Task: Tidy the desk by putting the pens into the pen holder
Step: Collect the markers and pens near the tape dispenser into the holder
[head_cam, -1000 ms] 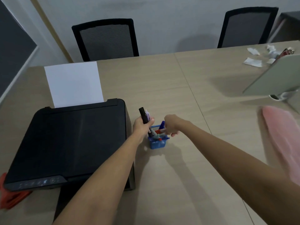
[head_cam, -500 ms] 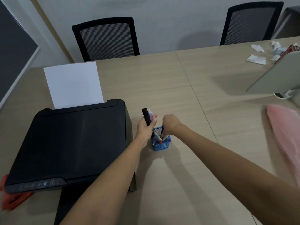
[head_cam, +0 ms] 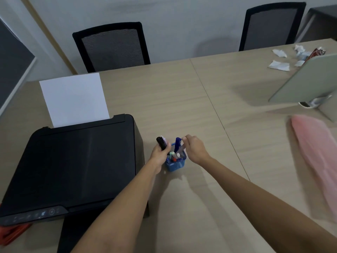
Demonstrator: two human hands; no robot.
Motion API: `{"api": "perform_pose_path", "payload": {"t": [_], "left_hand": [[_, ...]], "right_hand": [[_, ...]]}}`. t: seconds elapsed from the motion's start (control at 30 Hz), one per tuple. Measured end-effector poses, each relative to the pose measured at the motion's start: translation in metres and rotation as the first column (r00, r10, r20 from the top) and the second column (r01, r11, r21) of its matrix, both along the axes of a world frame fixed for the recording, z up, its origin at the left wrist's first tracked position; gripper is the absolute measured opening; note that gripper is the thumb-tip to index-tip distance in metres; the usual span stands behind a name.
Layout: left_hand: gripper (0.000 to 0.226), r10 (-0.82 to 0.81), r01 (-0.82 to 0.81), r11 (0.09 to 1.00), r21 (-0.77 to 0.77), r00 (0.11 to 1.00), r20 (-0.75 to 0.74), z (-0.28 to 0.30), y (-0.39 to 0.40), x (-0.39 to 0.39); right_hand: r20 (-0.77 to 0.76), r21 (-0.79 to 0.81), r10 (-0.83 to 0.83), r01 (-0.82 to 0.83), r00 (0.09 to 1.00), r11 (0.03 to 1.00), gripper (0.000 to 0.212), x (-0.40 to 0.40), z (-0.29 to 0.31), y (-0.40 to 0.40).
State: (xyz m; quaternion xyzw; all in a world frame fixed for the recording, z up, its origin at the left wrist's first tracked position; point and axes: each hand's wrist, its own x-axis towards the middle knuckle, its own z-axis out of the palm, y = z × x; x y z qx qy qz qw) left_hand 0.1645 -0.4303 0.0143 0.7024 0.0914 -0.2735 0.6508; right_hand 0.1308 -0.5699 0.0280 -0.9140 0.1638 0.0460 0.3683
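Observation:
A small blue mesh pen holder [head_cam: 175, 164] stands on the desk just right of the printer, with several pens inside. My left hand [head_cam: 160, 154] is closed around a black marker [head_cam: 161, 143] and a pale purple pen, held upright beside the holder's left rim. My right hand [head_cam: 195, 150] hovers at the holder's right rim, fingertips pinching the top of a pen that leans in the holder next to a tall blue pen [head_cam: 177, 143].
A black printer [head_cam: 73, 165] with a white sheet [head_cam: 73, 99] sits at the left. A pink cloth [head_cam: 317, 156] lies at the right, a tilted grey board [head_cam: 308, 79] and crumpled papers [head_cam: 279, 64] beyond. Two black chairs [head_cam: 111, 46] stand behind the desk.
My right hand has lifted from a fist over the holder to a fingertip pinch at its right rim, and a tall blue pen now stands up. My left hand has stayed in place.

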Motion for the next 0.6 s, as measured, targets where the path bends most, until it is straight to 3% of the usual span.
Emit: {"api": "perform_pose_path", "payload": {"t": [0.13, 0.23, 0.33, 0.4, 0.53, 0.6], "left_hand": [[0.011, -0.02, -0.002, 0.991, -0.133, 0.986, -0.164, -0.002, 0.003, -0.003], [0.019, 0.001, -0.069, 0.962, -0.264, 0.968, -0.251, 0.006, 0.005, -0.003], [0.056, 0.039, -0.144, 0.933, -0.33, 0.951, -0.307, 0.01, 0.007, -0.003], [0.064, 0.053, -0.154, 0.933, -0.325, 0.953, -0.299, 0.015, 0.006, -0.004], [0.048, 0.096, -0.206, 0.933, -0.294, 0.932, -0.349, 0.018, 0.007, -0.008], [0.053, 0.113, -0.248, 0.923, -0.295, 0.905, -0.41, 0.018, 0.006, -0.008]], "right_hand": [[0.003, 0.129, 0.075, -0.075, 0.997, 0.989, 0.052, -0.01, 0.009, -0.003], [-0.026, 0.376, 0.055, -0.041, 0.998, 0.926, 0.056, -0.017, 0.016, -0.005], [-0.053, 0.569, -0.014, 0.042, 0.998, 0.821, 0.053, -0.023, 0.025, 0.003], [-0.071, 0.612, -0.039, 0.074, 0.997, 0.788, 0.053, -0.025, 0.033, 0.01], [-0.128, 0.58, 0.079, 0.01, 0.989, 0.815, 0.058, -0.018, 0.036, 0.01], [-0.167, 0.581, 0.108, 0.01, 0.98, 0.814, 0.059, -0.015, 0.039, 0.005]]}}
